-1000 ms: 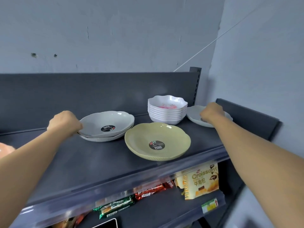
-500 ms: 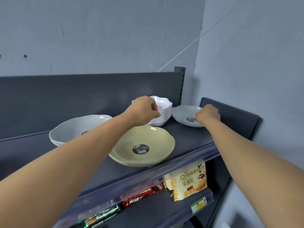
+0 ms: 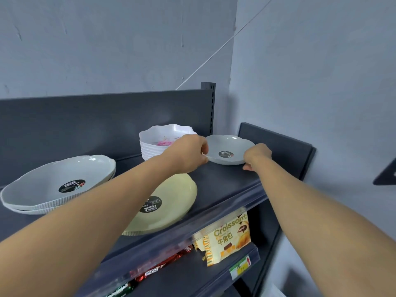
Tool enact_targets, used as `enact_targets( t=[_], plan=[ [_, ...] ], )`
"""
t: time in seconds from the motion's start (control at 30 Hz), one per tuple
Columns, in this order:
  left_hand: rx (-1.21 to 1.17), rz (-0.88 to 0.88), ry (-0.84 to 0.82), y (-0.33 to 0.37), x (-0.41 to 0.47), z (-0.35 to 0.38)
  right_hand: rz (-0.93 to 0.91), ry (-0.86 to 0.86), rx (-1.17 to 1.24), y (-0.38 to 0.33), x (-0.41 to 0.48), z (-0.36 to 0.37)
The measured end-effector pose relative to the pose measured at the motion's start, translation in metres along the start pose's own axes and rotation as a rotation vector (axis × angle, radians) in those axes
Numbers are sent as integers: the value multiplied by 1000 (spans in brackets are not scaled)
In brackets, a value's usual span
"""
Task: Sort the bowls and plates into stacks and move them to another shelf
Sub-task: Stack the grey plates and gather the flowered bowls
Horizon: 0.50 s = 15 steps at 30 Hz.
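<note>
A small grey plate [image 3: 228,145] with a dark round sticker sits at the right end of the top shelf [image 3: 222,185]. My left hand [image 3: 188,154] grips its left rim and my right hand [image 3: 257,154] grips its right rim. Just behind my left hand stands a stack of white scalloped bowls [image 3: 154,138] with a pink flower print. A yellow plate [image 3: 171,200] lies near the shelf's front edge, partly hidden under my left forearm. Two large grey plates [image 3: 55,181] are stacked at the left.
The shelf has a dark back panel [image 3: 85,125] and a dark side panel [image 3: 278,146] at the right. A grey wall rises right behind. On the lower shelf lie a croissant packet [image 3: 229,236] and red and green snack bars [image 3: 158,269].
My left hand has left the large grey plates, passed over the white bowls and taken the small grey plate's left rim. My right hand stays on that plate. The view has swung right.
</note>
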<state>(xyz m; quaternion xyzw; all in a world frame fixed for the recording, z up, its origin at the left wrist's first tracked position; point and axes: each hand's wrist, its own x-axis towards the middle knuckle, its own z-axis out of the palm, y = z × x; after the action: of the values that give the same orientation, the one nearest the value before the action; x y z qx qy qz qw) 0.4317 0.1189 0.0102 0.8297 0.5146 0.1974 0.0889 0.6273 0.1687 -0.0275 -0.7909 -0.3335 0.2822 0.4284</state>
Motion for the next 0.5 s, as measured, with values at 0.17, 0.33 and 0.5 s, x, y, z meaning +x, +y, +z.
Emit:
enact_targets(
  t=[0.17, 0.33, 0.5],
  plan=[
    [93, 42, -56, 2, -7, -4, -66, 103, 40, -1, -2, -9],
    [144, 80, -87, 4, -23, -16, -127, 210, 132, -13, -21, -27],
    [183, 96, -4, -10, -55, -43, -240, 227, 174, -40, -54, -21]
  ],
)
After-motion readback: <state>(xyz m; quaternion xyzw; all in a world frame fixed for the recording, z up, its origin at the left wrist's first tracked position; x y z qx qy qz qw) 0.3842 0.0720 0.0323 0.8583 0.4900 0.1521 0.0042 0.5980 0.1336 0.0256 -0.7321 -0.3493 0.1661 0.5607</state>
